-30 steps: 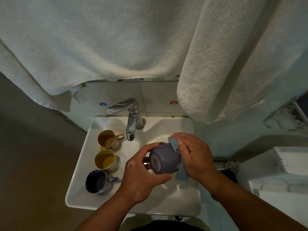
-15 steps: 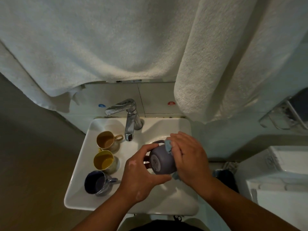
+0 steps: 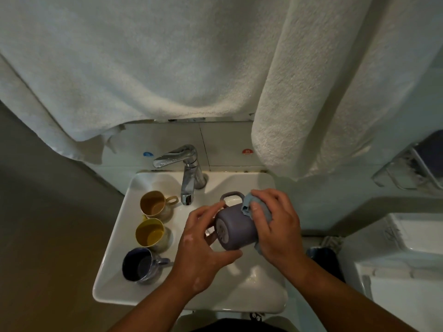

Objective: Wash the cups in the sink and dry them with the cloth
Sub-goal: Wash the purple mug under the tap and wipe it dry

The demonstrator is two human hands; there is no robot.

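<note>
Since a second ago the mug (image 3: pixel 236 227) has been turned so its handle now points up toward the tap (image 3: pixel 187 178), and the cloth (image 3: pixel 249 207) has bunched higher on its far side. The left hand (image 3: pixel 203 250) curls round the mug's base end, thumb under, steadying it on its side above the basin. The right hand (image 3: pixel 275 226) presses the cloth against the mug's rim end, fingers curled over it, probably so wiping can go round the wall while the other hand turns it. Held over the sink (image 3: pixel 112 279), drips fall into the basin.

Three more cups line the sink's left edge: a tan cup (image 3: pixel 153 203) at the far end, a yellow cup (image 3: pixel 149 232) in the middle, a dark cup (image 3: pixel 137 263) nearest. The basin's right and near parts lie open below the hands. White towels (image 3: pixel 143 63) hang low over the far edge, close above the tap, so lifting room there looks tight.
</note>
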